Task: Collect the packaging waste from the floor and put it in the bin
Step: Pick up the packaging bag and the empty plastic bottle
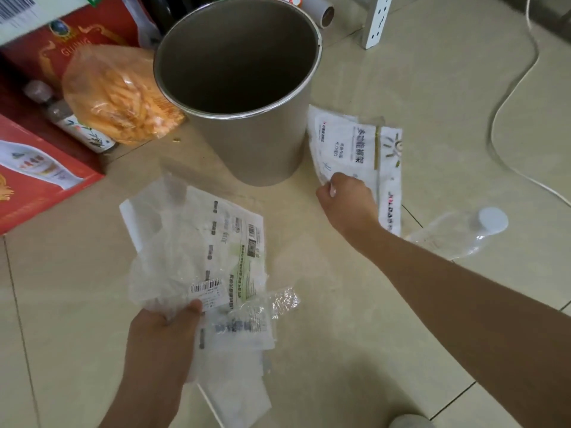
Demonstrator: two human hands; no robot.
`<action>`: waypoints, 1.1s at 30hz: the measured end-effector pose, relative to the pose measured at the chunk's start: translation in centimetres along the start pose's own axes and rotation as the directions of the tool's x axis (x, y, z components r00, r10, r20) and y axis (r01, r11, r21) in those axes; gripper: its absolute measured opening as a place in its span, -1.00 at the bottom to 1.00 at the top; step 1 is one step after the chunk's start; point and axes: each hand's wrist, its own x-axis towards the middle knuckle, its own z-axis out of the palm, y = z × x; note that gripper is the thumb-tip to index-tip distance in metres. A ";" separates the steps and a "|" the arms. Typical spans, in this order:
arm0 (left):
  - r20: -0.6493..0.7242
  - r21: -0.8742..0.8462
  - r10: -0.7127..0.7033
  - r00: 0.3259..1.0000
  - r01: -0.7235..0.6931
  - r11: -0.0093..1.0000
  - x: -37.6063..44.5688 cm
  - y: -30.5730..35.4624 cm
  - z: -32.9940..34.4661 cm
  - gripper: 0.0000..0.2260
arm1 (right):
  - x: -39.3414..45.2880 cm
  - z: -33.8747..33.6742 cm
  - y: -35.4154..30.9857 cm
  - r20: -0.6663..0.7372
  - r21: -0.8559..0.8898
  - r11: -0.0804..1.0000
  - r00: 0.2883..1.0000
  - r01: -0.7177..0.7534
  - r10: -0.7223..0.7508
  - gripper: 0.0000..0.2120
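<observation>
A round metal bin (256, 149) stands open on the tiled floor at top centre, with nothing visible inside. My left hand (163, 332) grips a bunch of clear and white plastic wrappers (200, 251) with barcodes and green print, held above the floor in front of the bin. My right hand (347, 196) pinches the lower edge of a white printed packaging bag (346, 143) that lies against the bin's right side. A crushed clear plastic bottle (457, 233) with a white cap lies on the floor to the right of my right forearm.
Red cardboard boxes (40, 180) line the left side, with a bag of orange snacks (120, 97) and a small bottle (80, 128) beside the bin. A white cable (506, 100) snakes over the floor at right, below a white power strip (378, 23).
</observation>
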 end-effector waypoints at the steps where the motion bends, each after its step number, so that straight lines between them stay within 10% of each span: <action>1: -0.001 -0.008 0.006 1.000 -0.006 1.000 0.1 -0.1 0.0 -0.82 | -0.7 -0.3 -0.9 -0.028 0.080 0.996 0.999 0.035 -0.033 -0.79; 8: -0.041 -0.056 0.003 0.999 -0.005 0.998 0.2 0.8 0.0 -0.92 | -8.3 -0.1 -6.0 -0.022 0.395 0.874 0.953 0.285 -0.301 -0.80; 18: 0.038 -0.074 0.050 0.998 -0.047 0.996 -1.1 2.8 -1.0 -0.84 | -15.9 -0.7 -10.0 0.133 0.503 0.616 0.650 0.606 -0.748 -0.96; 28: 0.104 -0.350 0.059 0.993 -0.019 0.936 -2.3 4.0 -0.2 -0.81 | -15.8 0.3 -9.1 0.260 0.511 0.640 0.607 0.574 -0.751 -0.92; 33: -0.030 -0.125 0.113 0.993 -0.115 0.985 -1.7 3.7 0.4 -0.93 | -15.9 -0.1 -9.3 0.197 0.533 0.579 0.575 0.617 -0.794 -0.87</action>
